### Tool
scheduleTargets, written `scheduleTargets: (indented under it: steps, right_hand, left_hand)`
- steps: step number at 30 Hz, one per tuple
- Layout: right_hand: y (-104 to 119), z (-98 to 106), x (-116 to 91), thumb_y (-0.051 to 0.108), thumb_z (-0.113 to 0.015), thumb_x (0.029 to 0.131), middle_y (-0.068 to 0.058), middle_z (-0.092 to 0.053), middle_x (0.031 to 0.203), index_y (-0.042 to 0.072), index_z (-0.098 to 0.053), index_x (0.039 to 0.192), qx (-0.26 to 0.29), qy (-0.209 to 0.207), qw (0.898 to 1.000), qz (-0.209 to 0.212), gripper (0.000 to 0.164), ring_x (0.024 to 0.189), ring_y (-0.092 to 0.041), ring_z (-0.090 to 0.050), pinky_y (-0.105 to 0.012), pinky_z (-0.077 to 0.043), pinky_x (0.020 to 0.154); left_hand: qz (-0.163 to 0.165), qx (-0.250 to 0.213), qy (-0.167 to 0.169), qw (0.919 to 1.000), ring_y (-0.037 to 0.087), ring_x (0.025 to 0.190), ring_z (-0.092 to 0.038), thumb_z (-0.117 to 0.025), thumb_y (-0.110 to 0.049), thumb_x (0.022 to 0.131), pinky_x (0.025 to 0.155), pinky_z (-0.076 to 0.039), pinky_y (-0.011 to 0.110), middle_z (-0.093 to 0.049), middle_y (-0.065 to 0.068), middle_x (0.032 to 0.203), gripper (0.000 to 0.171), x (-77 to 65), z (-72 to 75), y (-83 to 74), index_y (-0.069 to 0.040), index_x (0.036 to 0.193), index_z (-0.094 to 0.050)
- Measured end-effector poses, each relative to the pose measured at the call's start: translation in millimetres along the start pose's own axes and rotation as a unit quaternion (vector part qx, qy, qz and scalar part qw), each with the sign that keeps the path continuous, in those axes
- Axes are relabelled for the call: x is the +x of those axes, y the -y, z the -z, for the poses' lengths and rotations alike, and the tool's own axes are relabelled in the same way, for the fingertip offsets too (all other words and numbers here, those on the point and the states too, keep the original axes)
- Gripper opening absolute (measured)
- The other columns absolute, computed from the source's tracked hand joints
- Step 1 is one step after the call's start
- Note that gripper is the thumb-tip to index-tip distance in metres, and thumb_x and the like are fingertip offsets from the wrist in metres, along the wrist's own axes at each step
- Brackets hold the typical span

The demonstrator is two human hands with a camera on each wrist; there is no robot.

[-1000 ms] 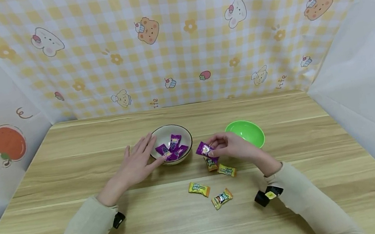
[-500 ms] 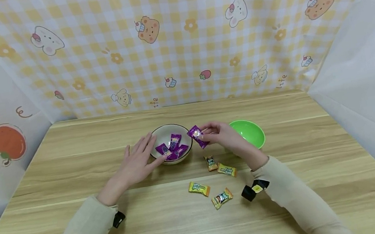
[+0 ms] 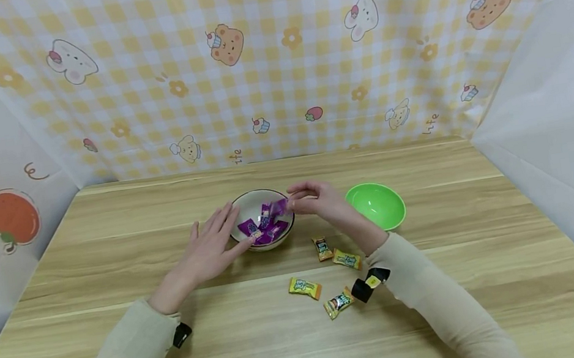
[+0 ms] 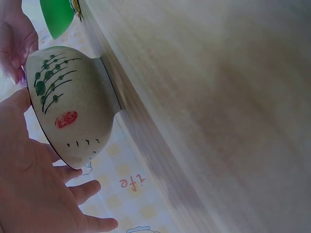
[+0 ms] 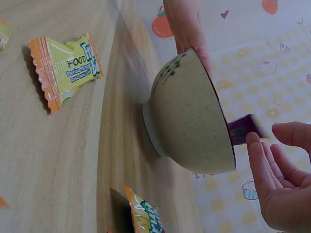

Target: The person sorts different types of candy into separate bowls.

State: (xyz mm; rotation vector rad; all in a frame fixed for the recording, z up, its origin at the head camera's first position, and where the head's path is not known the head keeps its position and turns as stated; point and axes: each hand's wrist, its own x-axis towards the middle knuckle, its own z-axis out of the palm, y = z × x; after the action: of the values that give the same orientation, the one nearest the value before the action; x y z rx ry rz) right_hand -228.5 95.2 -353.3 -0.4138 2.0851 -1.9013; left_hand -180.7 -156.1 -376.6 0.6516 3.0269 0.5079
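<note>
A cream bowl (image 3: 290, 237) with a dark rim stands on the table, several purple-wrapped candies (image 3: 252, 228) inside. My left hand (image 3: 213, 253) rests against its left side, fingers extended and thumb at the front rim. In the left wrist view the bowl's painted outside (image 4: 77, 97) shows beside that hand's spread fingers. At the right rim is my right hand (image 3: 318, 200), thumb and fingertips parted. A blurred purple candy (image 5: 245, 129) is just off those fingertips at the bowl's mouth, seen from the right wrist.
A bright green bowl (image 3: 377, 207) stands to the right, behind the right forearm. Several yellow-and-orange wrapped candies lie on the table in front of the bowls, such as one candy (image 3: 304, 288) at the left and another (image 3: 323, 248) nearer the cream bowl. A checked cloth (image 3: 271, 70) hangs behind.
The right hand carried a purple candy left and up from beside the yellow candies to the cream bowl's rim, and its fingers have parted from it there. The left hand has stayed in place.
</note>
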Motion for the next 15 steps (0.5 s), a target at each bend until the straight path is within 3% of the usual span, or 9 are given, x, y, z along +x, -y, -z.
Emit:
scheduleTargets:
  steps: [8,15]
  right_hand:
    - [-2.6,2.3,-2.0,0.004,-0.06,0.082,-0.015,-0.056,0.098,-0.008,-0.048,0.115,-0.008,0.012,1.0,0.001,0.038,0.088,-0.023,-0.056,-0.037,-0.043,0.083]
    - [3.2,8.9,-6.0,0.0,-0.057,0.083,-0.02,-0.054,0.1,-0.007,-0.048,0.115,0.009,0.012,0.999,0.031,0.033,0.092,-0.034,-0.054,-0.041,-0.042,0.084]
  left_hand:
    - [0.005,-0.006,0.003,1.0,0.032,0.13,-0.01,-0.033,-0.06,0.086,0.095,-0.001,0.06,-0.009,0.01,0.146,0.078,0.9,0.2,-0.8,-0.01,0.142,-0.013]
    - [0.005,-0.009,-0.001,0.9999,0.032,0.129,-0.01,-0.035,-0.059,0.086,0.095,-0.001,0.06,-0.009,0.01,0.146,0.077,0.6,0.0,-1.0,-0.01,0.142,-0.014]
